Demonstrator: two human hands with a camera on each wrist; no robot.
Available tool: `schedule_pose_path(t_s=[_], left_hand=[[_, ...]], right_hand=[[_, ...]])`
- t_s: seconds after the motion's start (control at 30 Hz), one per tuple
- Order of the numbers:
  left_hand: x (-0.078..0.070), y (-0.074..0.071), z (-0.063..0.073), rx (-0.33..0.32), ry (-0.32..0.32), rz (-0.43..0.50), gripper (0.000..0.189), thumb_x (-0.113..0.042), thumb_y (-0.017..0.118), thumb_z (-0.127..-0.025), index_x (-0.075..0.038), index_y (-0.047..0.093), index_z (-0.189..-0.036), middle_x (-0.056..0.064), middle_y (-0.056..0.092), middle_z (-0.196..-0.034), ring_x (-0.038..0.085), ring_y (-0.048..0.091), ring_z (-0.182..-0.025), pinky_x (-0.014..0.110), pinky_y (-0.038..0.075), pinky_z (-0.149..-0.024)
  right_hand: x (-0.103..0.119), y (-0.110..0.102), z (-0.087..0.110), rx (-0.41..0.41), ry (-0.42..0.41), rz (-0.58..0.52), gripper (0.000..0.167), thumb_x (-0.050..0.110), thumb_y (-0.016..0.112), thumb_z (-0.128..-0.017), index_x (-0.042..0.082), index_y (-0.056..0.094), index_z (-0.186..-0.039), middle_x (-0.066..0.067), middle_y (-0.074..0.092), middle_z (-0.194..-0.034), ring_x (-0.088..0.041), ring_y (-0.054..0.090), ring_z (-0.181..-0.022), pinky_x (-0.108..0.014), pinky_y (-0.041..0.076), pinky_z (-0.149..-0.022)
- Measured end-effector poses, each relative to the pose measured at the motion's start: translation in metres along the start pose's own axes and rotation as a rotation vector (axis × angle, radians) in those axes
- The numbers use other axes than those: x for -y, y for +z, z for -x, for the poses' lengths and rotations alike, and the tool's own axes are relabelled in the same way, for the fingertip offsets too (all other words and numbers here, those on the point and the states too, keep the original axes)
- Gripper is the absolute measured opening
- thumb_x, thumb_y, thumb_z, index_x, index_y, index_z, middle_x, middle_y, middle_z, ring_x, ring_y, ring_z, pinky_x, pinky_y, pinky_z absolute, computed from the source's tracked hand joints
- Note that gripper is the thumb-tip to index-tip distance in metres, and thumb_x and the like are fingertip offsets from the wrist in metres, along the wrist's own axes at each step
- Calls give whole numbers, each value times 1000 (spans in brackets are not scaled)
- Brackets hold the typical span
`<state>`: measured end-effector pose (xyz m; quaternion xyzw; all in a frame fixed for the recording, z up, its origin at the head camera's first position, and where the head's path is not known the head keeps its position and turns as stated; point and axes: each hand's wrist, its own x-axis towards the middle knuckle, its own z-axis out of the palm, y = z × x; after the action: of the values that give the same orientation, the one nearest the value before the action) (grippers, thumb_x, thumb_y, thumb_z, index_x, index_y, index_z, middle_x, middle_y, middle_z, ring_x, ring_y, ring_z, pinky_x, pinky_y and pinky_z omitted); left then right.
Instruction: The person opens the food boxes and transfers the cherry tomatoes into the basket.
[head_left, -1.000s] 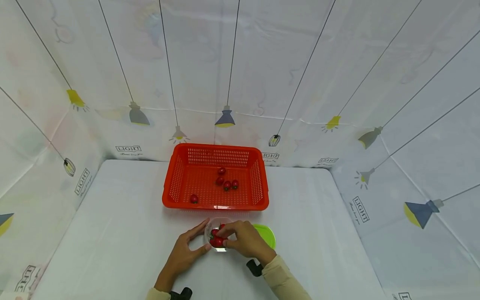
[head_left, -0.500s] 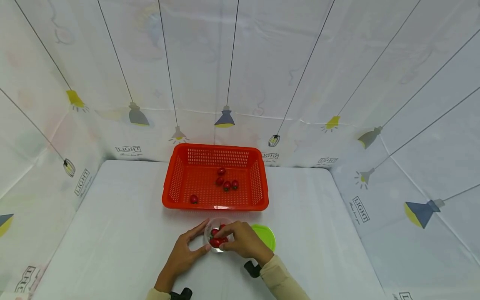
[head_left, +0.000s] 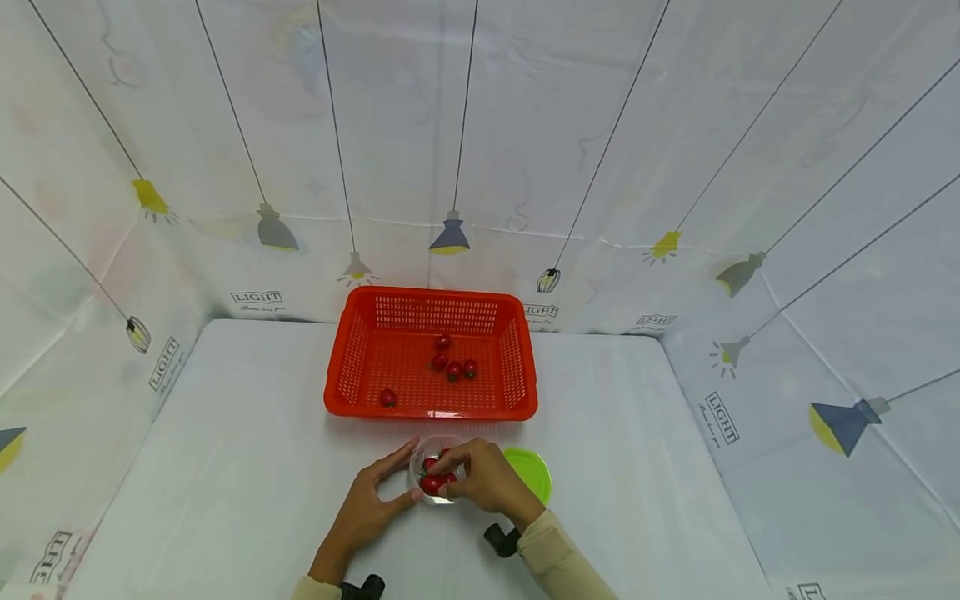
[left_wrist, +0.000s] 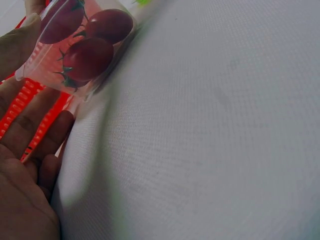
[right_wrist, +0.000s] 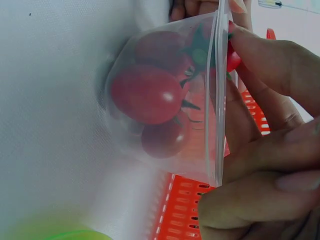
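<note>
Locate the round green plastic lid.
In the head view, the round green plastic lid lies on the white table, just right of the person's right hand and partly hidden by it, nearer the person than the red plastic basket.

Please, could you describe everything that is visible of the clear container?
The clear container looks like plastic, with tapering walls and a lipped, uncovered mouth. It stands upright on the table, in front of the red basket. Red tomatoes lie inside. The left hand holds its side; the right hand seems to pinch a tomato at its mouth.
</note>
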<state>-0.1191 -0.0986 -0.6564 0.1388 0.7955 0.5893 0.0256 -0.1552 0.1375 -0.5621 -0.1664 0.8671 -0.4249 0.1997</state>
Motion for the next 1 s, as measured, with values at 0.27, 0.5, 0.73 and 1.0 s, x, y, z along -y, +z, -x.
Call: schedule_pose_path(t_s=[0.27,0.5,0.73,1.0], left_hand=[[-2,-1,0,-2,-21,0,75,-32,84,-93,-25,51,-160,-7,62,-154,14,51,-150,67,31,-124],[-2,0,1,-7,-15,13,74,-30,83,-93,-24,51,-160,-5,65,-151,20,50,-151,71,28,-124],[-1,1,0,-7,-38,37,74,-29,83,-93,-25,51,-160,-7,66,-148,21,49,-152,70,26,-126],[0,0,1,-1,-29,22,74,-28,84,-93,-25,51,-160,-10,64,-150,19,52,-150,62,29,-127]], right_hand=[[-2,-1,-2,8,8,-25,24,11,91,-82,25,87,-101,9,79,-99,-28,58,-88,-22,40,-64],[-1,-2,-3,58,0,-13,25,13,91,-84,22,87,-106,7,79,-102,-35,61,-98,-21,43,-70],[3,-4,-3,81,4,29,26,11,90,-84,18,85,-109,6,80,-104,-31,66,-101,-22,47,-75],[-1,-3,-7,81,3,23,24,9,92,-82,18,85,-103,6,81,-98,-32,67,-100,-23,48,-75]])
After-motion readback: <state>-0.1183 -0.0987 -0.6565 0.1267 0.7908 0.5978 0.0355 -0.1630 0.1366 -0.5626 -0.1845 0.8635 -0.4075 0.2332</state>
